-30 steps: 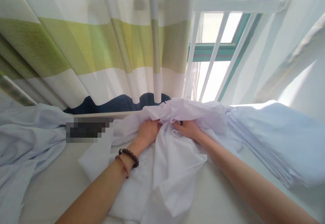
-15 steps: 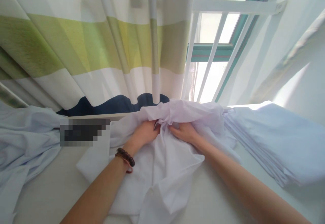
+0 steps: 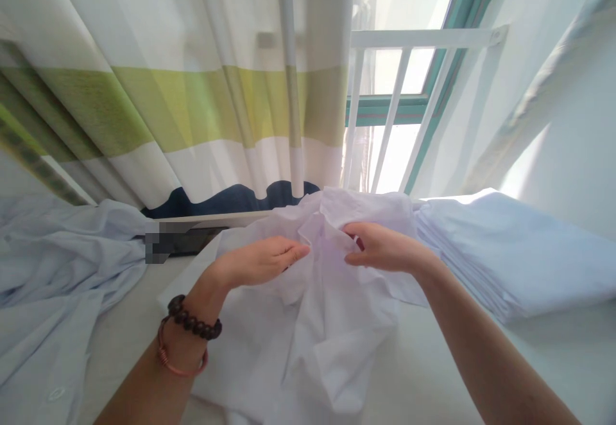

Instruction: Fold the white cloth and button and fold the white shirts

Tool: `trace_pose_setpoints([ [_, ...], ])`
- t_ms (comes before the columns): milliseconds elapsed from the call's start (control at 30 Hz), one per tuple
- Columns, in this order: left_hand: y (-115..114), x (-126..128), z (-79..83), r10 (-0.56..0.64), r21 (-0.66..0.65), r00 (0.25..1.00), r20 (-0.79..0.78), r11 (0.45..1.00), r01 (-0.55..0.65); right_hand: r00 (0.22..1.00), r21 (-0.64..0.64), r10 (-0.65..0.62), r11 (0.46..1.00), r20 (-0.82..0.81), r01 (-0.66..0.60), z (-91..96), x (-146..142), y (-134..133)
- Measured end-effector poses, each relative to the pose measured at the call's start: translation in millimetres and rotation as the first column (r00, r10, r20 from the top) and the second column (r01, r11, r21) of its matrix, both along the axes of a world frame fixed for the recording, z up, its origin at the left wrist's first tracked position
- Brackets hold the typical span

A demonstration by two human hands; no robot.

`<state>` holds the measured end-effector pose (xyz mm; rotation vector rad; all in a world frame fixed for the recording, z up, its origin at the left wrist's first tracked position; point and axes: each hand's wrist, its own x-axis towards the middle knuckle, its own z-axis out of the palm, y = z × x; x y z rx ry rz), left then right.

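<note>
A crumpled white cloth (image 3: 317, 322) lies on the pale table (image 3: 433, 380) in front of me, bunched up at its far edge. My left hand (image 3: 262, 261), with a dark bead bracelet on the wrist, pinches a fold of the cloth with its fingers pointing right. My right hand (image 3: 385, 248) grips the bunched cloth just to the right, fingers pointing left. The two hands are a short gap apart, both lifted a little above the table.
A stack of folded white cloths (image 3: 505, 251) sits at the right. Loose pale-blue fabric (image 3: 52, 271) is heaped at the left. A striped curtain (image 3: 192, 104) and a barred window (image 3: 399, 110) stand right behind the table. A dark blurred object (image 3: 183, 240) lies by the sill.
Both hands have lifted and drawn back towards me with the bunched cloth, and moved slightly apart. The view has tilted, showing more of the curtain.
</note>
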<state>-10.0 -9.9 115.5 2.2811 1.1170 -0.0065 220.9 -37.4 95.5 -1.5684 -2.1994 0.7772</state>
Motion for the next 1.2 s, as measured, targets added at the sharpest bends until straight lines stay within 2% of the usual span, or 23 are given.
trace_pose_setpoints([
  [100,-6,1,-2.5,-0.071,-0.058,0.997,0.032,0.996,0.073,0.986,-0.21,0.112,0.968,-0.122,-0.136,3.9,8,-11],
  [133,-8,1,-4.2,-0.062,-0.086,0.997,0.046,0.994,0.066,0.98,-0.265,0.134,0.949,-0.147,-0.17,2.3,11,-14],
  [267,-13,-4,-9.2,0.095,-0.22,0.993,0.071,0.973,-0.078,0.96,-0.373,0.193,0.891,-0.203,-0.258,-1.7,21,-19],
  [333,-13,-10,-8.4,0.117,-0.221,0.99,0.077,0.97,-0.097,0.933,-0.358,0.22,0.878,-0.286,-0.317,3.4,24,-23],
  [400,-13,-17,-5.2,0.064,-0.179,0.995,0.082,0.983,-0.048,0.885,-0.282,0.22,0.892,-0.411,-0.352,12.2,24,-28],
  [500,-15,-25,0.0,-0.028,-0.181,0.994,0.101,0.982,0.046,0.804,-0.139,0.179,0.941,-0.567,-0.307,23.0,19,-33],
  [567,-16,-26,0.1,-0.05,-0.216,0.993,0.103,0.974,0.071,0.769,-0.098,0.163,0.955,-0.618,-0.28,23.8,12,-34],
  [667,-15,-22,-7.4,-0.046,-0.235,0.992,0.117,0.969,0.072,0.762,-0.117,0.172,0.944,-0.625,-0.309,15.1,0,-33],
  [767,-11,-16,-23.4,-0.034,-0.297,0.977,0.211,0.95,0.097,0.793,-0.165,0.168,0.933,-0.586,-0.319,1.0,-12,-28],
  [867,-7,-10,-44.9,0.055,-0.44,0.945,0.322,0.893,0.097,0.816,-0.214,0.136,0.929,-0.562,-0.302,-13.7,-17,-22],
  [933,-5,-8,-59.4,0.143,-0.532,0.922,0.359,0.843,0.076,0.82,-0.282,0.105,0.908,-0.563,-0.309,-23.9,-15,-16],
  [1000,-4,-6,-71.1,0.203,-0.578,0.902,0.381,0.814,0.061,0.818,-0.379,0.072,0.861,-0.571,-0.34,-34.7,-12,-11],
  [1067,-3,-5,-78.6,0.227,-0.583,0.885,0.407,0.81,0.06,0.802,-0.465,0.046,0.795,-0.595,-0.391,-45.7,-8,-7],
  [1200,-3,-4,-82.8,0.242,-0.615,0.861,0.447,0.782,0.099,0.724,-0.512,0.022,0.691,-0.69,-0.509,-63.1,-4,-1],
])
